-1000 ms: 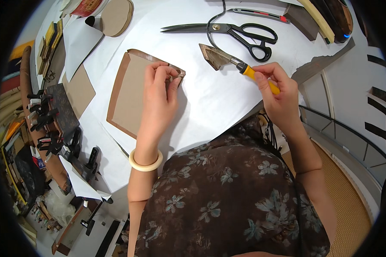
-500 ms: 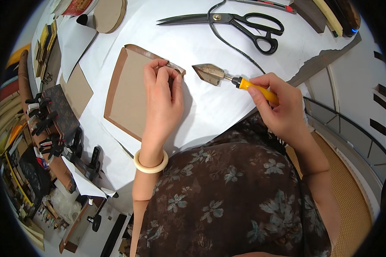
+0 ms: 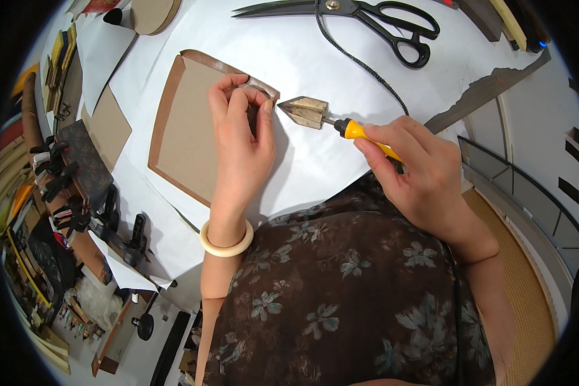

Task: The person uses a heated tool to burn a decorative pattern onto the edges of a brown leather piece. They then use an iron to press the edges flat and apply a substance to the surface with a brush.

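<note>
Head view — our left hand (image 3: 243, 145) pinches the brown-edged board (image 3: 190, 122) by its far-right corner on the worktop (image 3: 270, 51); our right hand (image 3: 421, 170) grips the yellow-handled tool (image 3: 341, 127) — axis leftward, tip just beside that corner.

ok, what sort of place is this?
Likely a craft workshop, perhaps leatherwork: big black metal scissors on white paper, a flat beige brown-edged panel at the left hand, a yellow-handled pointed metal tool in the right hand.
</note>
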Demonstrator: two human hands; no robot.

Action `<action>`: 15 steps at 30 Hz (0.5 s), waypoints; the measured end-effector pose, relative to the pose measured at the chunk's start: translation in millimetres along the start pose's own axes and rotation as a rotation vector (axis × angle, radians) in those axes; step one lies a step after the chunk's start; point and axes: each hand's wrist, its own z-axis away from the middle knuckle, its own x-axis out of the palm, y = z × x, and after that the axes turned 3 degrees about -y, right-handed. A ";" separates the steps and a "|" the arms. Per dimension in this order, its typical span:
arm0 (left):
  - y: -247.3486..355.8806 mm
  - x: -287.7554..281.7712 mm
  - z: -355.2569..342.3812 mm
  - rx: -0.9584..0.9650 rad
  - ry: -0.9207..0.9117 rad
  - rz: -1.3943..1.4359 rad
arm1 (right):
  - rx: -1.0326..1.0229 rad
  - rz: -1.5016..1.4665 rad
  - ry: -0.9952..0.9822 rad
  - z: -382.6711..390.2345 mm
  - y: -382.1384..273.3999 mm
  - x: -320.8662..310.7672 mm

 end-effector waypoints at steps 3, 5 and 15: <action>-2.4 1.7 -0.3 0.020 0.013 -0.006 | -0.008 0.018 -0.006 -0.4 -0.4 1.4; -4.2 3.6 -0.1 0.034 0.025 -0.006 | -0.014 0.037 -0.007 -1.1 -1.5 2.5; -0.4 4.6 0.2 -0.013 0.031 0.070 | 0.028 0.087 -0.023 -0.9 -9.0 -2.3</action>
